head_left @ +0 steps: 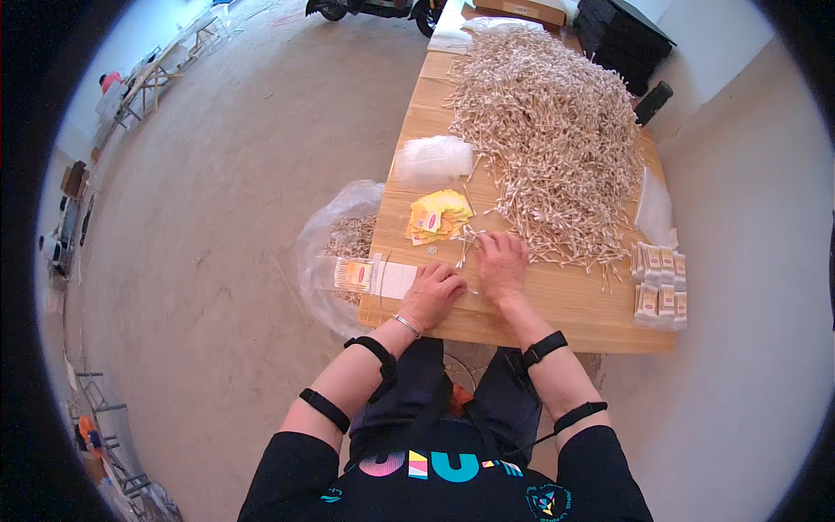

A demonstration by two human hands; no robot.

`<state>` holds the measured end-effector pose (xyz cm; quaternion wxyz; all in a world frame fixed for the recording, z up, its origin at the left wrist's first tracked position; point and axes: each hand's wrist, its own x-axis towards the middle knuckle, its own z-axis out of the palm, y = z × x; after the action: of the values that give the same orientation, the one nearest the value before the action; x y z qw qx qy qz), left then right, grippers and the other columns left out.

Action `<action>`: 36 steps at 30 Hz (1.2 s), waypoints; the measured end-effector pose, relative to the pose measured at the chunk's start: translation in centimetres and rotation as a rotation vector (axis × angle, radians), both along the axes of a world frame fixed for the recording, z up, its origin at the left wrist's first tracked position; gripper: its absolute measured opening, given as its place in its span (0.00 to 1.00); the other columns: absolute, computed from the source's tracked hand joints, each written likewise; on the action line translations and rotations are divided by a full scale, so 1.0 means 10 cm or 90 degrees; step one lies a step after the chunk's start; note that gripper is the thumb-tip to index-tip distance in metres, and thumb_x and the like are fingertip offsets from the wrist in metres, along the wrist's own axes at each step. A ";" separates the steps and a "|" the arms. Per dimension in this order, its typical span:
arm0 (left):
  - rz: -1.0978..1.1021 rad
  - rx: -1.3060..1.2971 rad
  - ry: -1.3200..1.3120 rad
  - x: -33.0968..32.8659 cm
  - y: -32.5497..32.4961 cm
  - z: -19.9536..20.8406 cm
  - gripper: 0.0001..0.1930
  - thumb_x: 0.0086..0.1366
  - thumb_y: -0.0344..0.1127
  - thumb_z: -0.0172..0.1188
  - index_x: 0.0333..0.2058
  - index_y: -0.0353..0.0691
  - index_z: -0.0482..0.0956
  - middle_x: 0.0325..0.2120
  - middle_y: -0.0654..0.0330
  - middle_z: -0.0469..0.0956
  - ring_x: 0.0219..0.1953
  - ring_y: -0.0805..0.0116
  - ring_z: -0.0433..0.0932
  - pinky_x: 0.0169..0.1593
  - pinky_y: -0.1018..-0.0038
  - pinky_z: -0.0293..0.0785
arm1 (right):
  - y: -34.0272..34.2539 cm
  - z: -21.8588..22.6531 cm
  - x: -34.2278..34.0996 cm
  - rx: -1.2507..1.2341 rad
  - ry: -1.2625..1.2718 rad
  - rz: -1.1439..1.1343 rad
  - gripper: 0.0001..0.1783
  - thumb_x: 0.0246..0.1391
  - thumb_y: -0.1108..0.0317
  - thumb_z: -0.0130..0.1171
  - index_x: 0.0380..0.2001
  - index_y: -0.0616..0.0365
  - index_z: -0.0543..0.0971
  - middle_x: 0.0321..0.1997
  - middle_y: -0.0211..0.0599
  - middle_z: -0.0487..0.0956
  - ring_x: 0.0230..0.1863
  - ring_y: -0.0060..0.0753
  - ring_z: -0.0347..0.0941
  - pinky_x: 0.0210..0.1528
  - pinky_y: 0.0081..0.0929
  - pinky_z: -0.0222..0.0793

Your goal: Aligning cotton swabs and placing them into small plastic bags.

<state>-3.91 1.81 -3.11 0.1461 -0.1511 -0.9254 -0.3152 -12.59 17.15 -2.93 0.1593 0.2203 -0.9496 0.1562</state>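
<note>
A large heap of cotton swabs (548,130) covers the far right of the wooden table. At its near edge my right hand (503,265) is closed with its fingertips down among a few loose cotton swabs (470,237). My left hand (432,296) rests curled beside a flat white block (396,280); what its fingers hold is hidden, though a swab tip shows just right of them. At the block's left end, a clear packet of swabs with an orange-and-white label (352,275) juts past the table edge. A pile of yellow cards (437,217) lies beyond my left hand.
Clear plastic sleeves (435,158) lie beyond the cards. Filled packets (659,285) stand stacked at the table's right edge, near a white sheet (655,209). Below the left edge hangs a large clear bag (335,222) with swabs inside. Black crates (617,39) stand behind the heap.
</note>
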 end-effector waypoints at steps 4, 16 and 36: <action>0.008 0.006 -0.003 0.02 -0.01 0.04 0.04 0.55 0.36 0.59 0.30 0.47 0.76 0.33 0.64 0.72 0.42 0.63 0.70 0.47 0.68 0.63 | 0.35 -0.04 -0.11 -0.019 0.053 -0.095 0.08 0.50 0.62 0.56 0.32 0.51 0.79 0.40 0.29 0.73 0.48 0.39 0.64 0.55 0.40 0.55; 0.001 0.006 0.027 0.02 -0.04 0.02 0.05 0.55 0.35 0.61 0.30 0.46 0.77 0.32 0.62 0.72 0.40 0.60 0.70 0.47 0.66 0.64 | -0.33 0.24 0.14 0.047 -0.053 -0.153 0.19 0.41 0.52 0.64 0.35 0.52 0.79 0.35 0.34 0.72 0.43 0.40 0.66 0.48 0.40 0.59; -0.020 0.035 0.008 -0.01 -0.03 -0.01 0.16 0.56 0.32 0.58 0.44 0.40 0.74 0.46 0.58 0.71 0.53 0.59 0.67 0.57 0.65 0.64 | 0.40 0.15 0.33 -0.106 -0.090 0.115 0.18 0.41 0.70 0.61 0.40 0.54 0.78 0.41 0.37 0.74 0.47 0.41 0.67 0.52 0.37 0.62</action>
<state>-4.00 1.51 -3.20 0.1512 -0.1634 -0.9130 -0.3418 -9.28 21.17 -1.41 0.0947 0.2795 -0.9184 0.2635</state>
